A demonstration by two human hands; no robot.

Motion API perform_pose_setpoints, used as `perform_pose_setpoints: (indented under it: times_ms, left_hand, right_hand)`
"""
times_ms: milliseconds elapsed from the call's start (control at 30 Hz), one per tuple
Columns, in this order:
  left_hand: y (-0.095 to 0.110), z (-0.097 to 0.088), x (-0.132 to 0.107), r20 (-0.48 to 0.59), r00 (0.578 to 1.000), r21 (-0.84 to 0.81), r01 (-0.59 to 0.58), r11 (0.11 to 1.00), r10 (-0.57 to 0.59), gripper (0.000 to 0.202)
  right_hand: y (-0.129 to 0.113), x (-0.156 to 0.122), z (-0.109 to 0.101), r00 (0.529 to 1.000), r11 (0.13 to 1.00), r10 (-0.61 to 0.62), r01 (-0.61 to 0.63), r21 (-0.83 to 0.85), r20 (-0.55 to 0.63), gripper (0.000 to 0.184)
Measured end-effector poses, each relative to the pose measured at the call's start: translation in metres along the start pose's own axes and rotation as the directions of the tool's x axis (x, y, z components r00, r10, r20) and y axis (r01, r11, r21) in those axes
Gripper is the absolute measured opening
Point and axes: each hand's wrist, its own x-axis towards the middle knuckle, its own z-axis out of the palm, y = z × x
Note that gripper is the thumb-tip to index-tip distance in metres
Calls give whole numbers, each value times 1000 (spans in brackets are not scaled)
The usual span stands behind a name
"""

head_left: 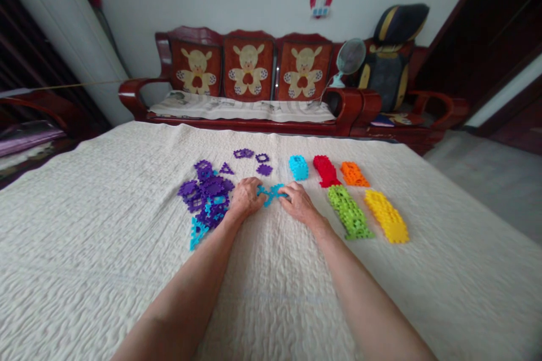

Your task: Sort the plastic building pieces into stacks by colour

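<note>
Just above the cream quilted cover, light-blue interlocking plastic pieces (271, 194) show between my two hands; whether they are joined cannot be made out. My left hand (247, 196) has its fingers closed on their left side. On the right side, my right hand (297, 200) pinches them between thumb and fingers. Left of my left hand lies a loose heap of purple pieces (212, 185) with some light-blue ones mixed in, among them a blue triangle (198, 231). Beyond my hands are a purple triangle (226, 168) and a solid purple piece (265, 170).
To the right lie grouped stacks: light blue (298, 167), red (326, 171), orange (354, 174), green (349, 211) and yellow (387, 216). The quilted cover (105, 237) spreads under everything. Behind it stand a wooden sofa (249, 34) and a small fan (351, 56).
</note>
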Motion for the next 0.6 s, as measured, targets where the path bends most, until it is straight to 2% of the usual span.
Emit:
perform_pose_setpoints:
  times_ms: [100,233,400,533,600]
  left_hand:
    - [1,0,0,7,1000,12,10,1000,-10,30]
    - [3,-2,0,20,1000,23,18,1000,-18,32]
    - [0,-1,0,23,1000,23,18,1000,-18,33]
    - [-3,3,1,27,999,14,16,1000,-17,33]
    - [-4,4,1,22,1000,8,20,1000,-21,34]
  right_hand:
    - [-4,-2,2,994,999,38,-36,21,-100,19]
    - [5,-2,1,950,981,186,-163,110,-250,29]
    - [13,-2,-8,942,961,277,-275,37,-190,32]
    - [2,-1,-11,913,924,348,-373,-88,-212,27]
    - [-6,-1,-8,899,903,375,-410,-131,-225,34]
